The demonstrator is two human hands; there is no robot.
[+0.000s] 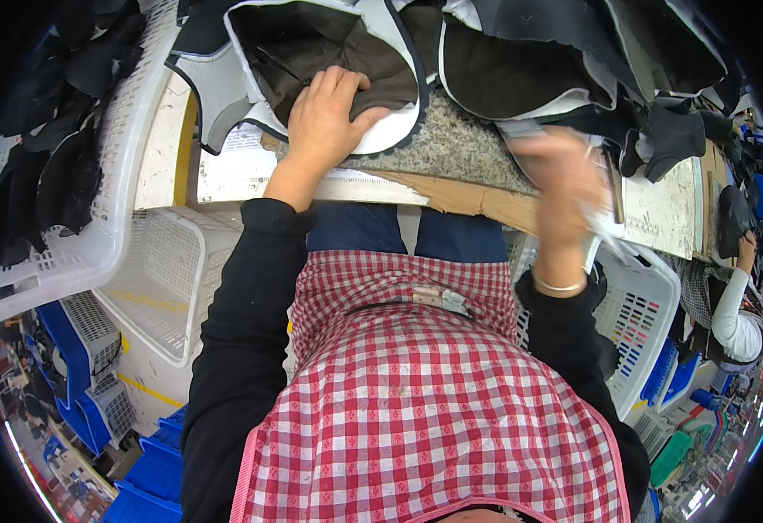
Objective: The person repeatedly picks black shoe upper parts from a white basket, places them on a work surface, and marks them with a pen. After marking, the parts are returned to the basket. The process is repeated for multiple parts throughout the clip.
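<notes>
left hand (pixel 327 112) flat, fingers spread, pressing on the dark grey fabric piece with white foam edge (pixel 329 52), which lies at the far side of the speckled stone surface (pixel 451 148). right hand (pixel 563 187) is blurred over the surface's near edge, with something thin and pale by it; can't tell its grip. white plastic basket (pixel 94 244) of black pieces sits left.

A white sheet of printed paper (pixel 246 139) lies flat on the bench, and a multicoloured square-patterned label (pixel 636 321) sits on the white basket (pixel 660 288) at the right.
</notes>
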